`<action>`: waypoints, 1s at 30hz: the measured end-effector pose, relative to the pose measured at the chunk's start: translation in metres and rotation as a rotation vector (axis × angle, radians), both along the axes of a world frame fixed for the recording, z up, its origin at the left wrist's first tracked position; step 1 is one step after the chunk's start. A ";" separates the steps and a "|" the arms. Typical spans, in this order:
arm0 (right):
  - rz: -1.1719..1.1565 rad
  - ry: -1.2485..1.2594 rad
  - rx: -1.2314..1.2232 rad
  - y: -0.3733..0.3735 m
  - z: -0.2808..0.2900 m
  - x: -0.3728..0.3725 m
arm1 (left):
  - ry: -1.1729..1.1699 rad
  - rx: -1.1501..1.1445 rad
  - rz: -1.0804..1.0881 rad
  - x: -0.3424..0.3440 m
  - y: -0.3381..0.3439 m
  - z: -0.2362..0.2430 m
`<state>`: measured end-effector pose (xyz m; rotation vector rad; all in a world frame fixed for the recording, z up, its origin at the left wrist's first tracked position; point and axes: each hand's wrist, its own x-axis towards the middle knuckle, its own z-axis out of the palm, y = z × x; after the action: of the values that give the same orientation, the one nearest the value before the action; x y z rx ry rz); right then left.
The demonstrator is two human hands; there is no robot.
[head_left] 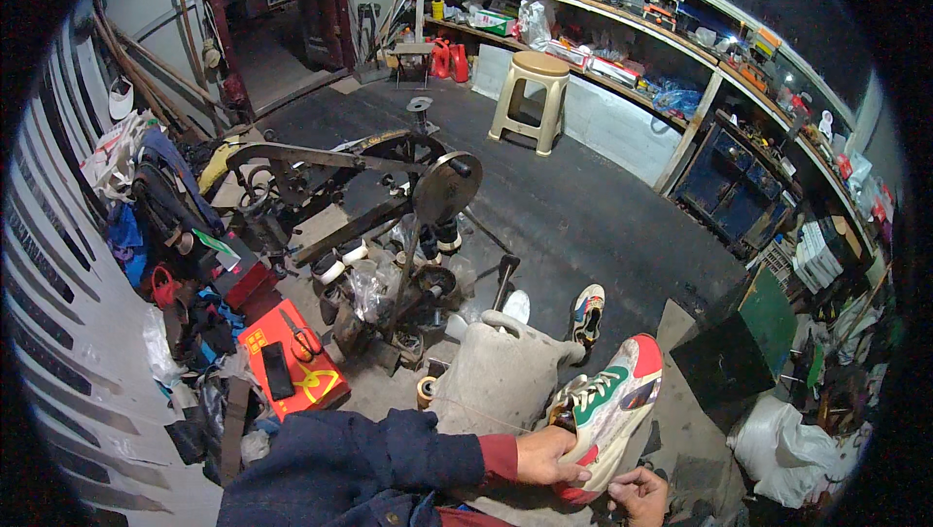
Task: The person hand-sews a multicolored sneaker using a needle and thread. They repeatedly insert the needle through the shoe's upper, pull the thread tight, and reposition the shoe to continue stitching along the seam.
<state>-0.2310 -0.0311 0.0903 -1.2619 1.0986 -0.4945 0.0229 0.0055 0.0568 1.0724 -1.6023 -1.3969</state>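
Note:
A white sneaker point(620, 401) with red, green and dark blue panels lies at the lower right, its red toe pointing away from me. My left hand point(546, 456) grips it near the heel, thumb over the side by the sole. Just to the right, my right hand point(641, 496) is closed in a pinch beside the sole's edge; anything between its fingertips is too small to make out. A thin thread runs across a grey cloth point(505, 371) toward the sneaker, from near a thread spool point(426, 391).
A similar sneaker point(586, 316) sits beyond the cloth. Ahead stands an old sewing machine point(389, 177) with a round wheel. Scissors point(301, 337) and a phone point(278, 369) lie on a red box point(316, 386). A stool point(532, 99) stands by the shelves; a white bag point(782, 449) lies right.

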 end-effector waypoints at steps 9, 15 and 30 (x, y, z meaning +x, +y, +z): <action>0.078 0.049 -0.068 -0.002 -0.006 -0.007 | -0.039 0.012 0.144 -0.003 0.012 0.001; 0.308 0.306 -0.522 -0.001 0.016 0.001 | 0.029 -0.147 0.317 -0.017 0.016 -0.001; 0.341 0.288 -0.701 -0.007 0.002 0.003 | 0.087 -0.153 0.390 -0.032 0.010 -0.018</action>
<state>-0.2278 -0.0381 0.0918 -2.1469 0.9391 -0.4594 -0.0090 0.0156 0.0387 1.1428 -1.3265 -1.0302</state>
